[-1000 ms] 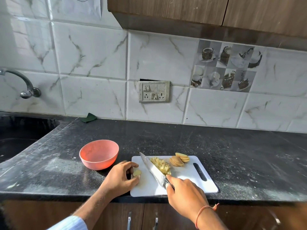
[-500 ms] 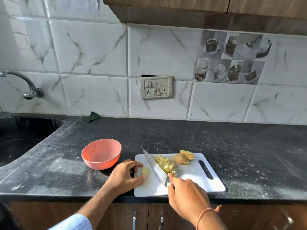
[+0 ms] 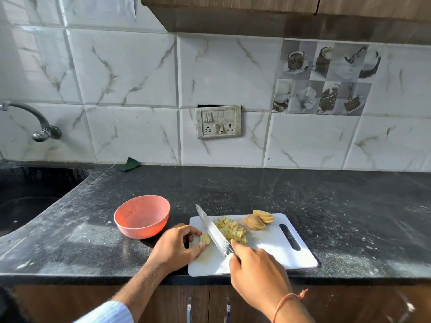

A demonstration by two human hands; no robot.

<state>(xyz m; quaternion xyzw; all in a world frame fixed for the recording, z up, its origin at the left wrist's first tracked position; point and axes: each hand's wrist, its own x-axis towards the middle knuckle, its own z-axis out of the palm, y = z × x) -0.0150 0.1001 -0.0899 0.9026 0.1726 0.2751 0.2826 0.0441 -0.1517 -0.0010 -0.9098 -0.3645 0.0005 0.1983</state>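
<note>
left hand (image 3: 176, 247) pinches a potato slice (image 3: 205, 238); right hand (image 3: 258, 269), grip closed, holds the knife (image 3: 213, 229).

A home kitchen, plainly. A speckled black stone counter (image 3: 303, 194) crosses the middle of the frame, with a sunken sink (image 3: 28, 192) and curved tap (image 3: 42, 135) at the left. Marble-look wall tiles (image 3: 130, 73) rise behind, and wooden cabinets (image 3: 233, 3) line the top edge. A chopping board (image 3: 268, 250) with diced potato (image 3: 231, 229) sits lower centre.
</note>
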